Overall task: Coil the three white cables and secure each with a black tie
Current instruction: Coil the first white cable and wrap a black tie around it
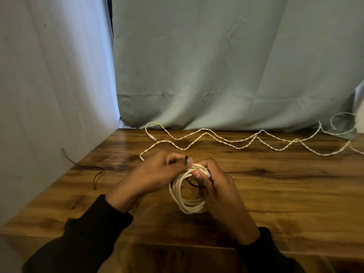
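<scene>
A coiled white cable [187, 205] hangs above the middle of the wooden table [275, 184]. My right hand [218, 192] grips the top of the coil, thumb pressed on the strands. My left hand [155, 174] pinches one end of a black tie [186, 160] just above the coil; the rest of the tie runs dark through the coil's opening. Two more white cables lie loose in zigzags along the back of the table, one nearer [242, 147] and one farther [216, 134].
More black ties [94, 170] lie at the table's left edge by the white cloth wall. A pale cloth backdrop hangs behind the table. The far cable ends in a loop [342, 123] at the back right.
</scene>
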